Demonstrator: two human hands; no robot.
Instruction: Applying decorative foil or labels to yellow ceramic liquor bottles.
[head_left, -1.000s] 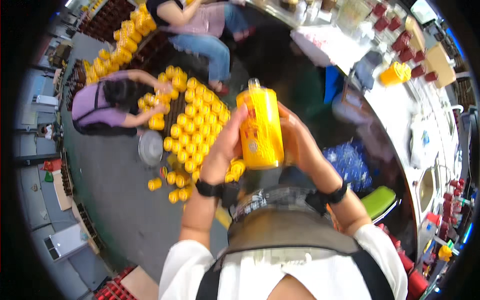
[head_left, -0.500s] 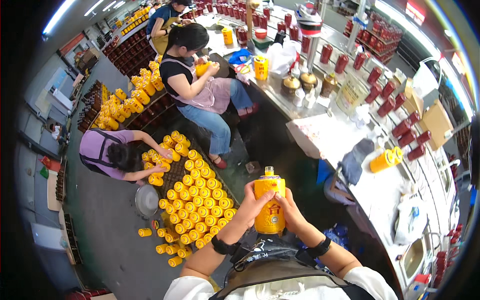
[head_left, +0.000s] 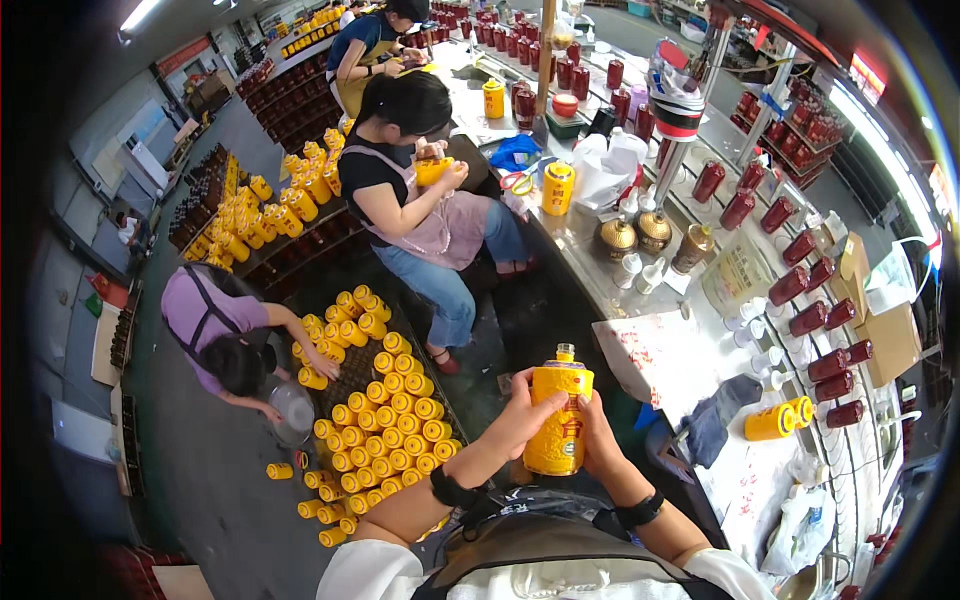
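A yellow bottle (head_left: 558, 425) with red printing and a clear glass neck stands upright in front of my chest, gripped from both sides. My left hand (head_left: 522, 412) wraps its left side, thumb across the front. My right hand (head_left: 597, 432) closes on its right side. Below the bottle lies my dark apron (head_left: 520, 505). Left of my hands, many similar yellow bottles (head_left: 405, 425) stand in rows on a dark crate (head_left: 355, 375). To the right is the workbench with a white printed sheet (head_left: 640, 360) at its edge.
A crouching person (head_left: 215, 310) works beside the crate, near a round metal basin (head_left: 293, 412). Another person (head_left: 420, 190) sits at the bench holding a yellow bottle. On the bench are two lying yellow bottles (head_left: 778, 420), a dark cloth (head_left: 715, 420) and several dark red bottles (head_left: 790, 288).
My view has shifted, and the bottle in my hands appears a little farther right, its face turned somewhat. The crouching person's one hand has moved from the bottles toward the basin.
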